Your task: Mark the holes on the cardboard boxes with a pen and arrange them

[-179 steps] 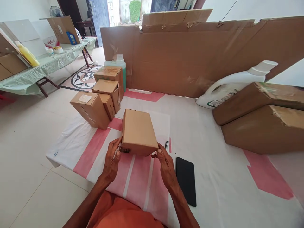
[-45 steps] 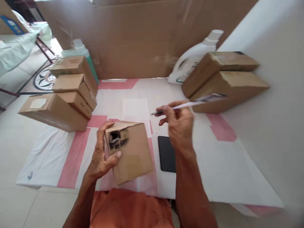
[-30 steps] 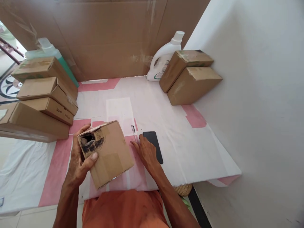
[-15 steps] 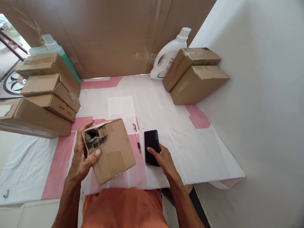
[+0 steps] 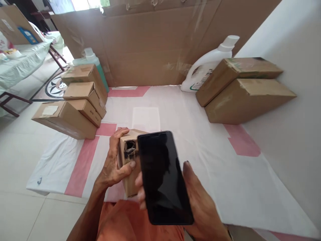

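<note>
Gripping a small cardboard box [image 5: 127, 167] above the white-and-pink sheet [image 5: 225, 174], the left hand [image 5: 114, 164] wraps its near end, thumb beside a black-marked hole. Rightward, the right hand [image 5: 200, 204] clasps a dark-screened smartphone [image 5: 163, 177] before the box.

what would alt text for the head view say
A person's right hand holds a black phone, screen dark, in front of a small cardboard box gripped by the left hand. More boxes and a white jug sit on the sheet.
</note>
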A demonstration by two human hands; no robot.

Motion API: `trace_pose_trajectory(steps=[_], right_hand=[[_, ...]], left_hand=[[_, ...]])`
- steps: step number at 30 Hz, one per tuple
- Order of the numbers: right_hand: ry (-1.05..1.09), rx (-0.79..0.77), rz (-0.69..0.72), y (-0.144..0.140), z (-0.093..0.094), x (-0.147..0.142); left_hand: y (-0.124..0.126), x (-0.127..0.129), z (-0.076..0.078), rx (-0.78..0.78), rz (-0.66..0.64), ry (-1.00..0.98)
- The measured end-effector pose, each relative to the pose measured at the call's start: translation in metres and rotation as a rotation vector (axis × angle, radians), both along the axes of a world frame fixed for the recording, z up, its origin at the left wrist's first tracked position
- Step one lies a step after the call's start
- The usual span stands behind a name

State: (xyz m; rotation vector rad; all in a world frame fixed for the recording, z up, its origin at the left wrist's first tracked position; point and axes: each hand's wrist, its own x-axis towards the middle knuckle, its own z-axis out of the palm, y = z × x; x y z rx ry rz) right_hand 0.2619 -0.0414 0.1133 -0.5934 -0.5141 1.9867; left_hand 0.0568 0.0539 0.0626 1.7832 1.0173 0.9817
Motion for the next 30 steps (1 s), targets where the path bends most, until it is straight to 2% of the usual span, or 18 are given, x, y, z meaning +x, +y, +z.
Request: trace_pose_trajectory(steps=[4,10,18,23,27,30], right_hand=[[0.091,-0.086,0.097,0.007,-0.004,-0.033],[0.134,-0.167,0.182,0.005,-0.007,-0.043],[0.154,-0.187,0.096,0.005,-0.024,-0.049],[0.196,-0.129,0.145,0.007,-0.015,-0.046],[0.137,-0.045,0.073,0.004,-0.016,-0.030],[0.041,-0.085,-0.015,-0.003,-0.023,-0.009]], left_hand=[[-0.001,-0.003,-0.004,0.096,0.010,0.031],[-0.001,-0.009,-0.010,0.083,0.043,0.018],[0.001,-0.007,-0.010,0.091,0.008,0.003],[0.000,-0.012,-0.009,0.057,0.020,-0.020],[0.000,-0.020,-0.008,-0.053,0.024,-0.062],[0.001,-0.024,-0.007,-0.158,0.041,-0.160]])
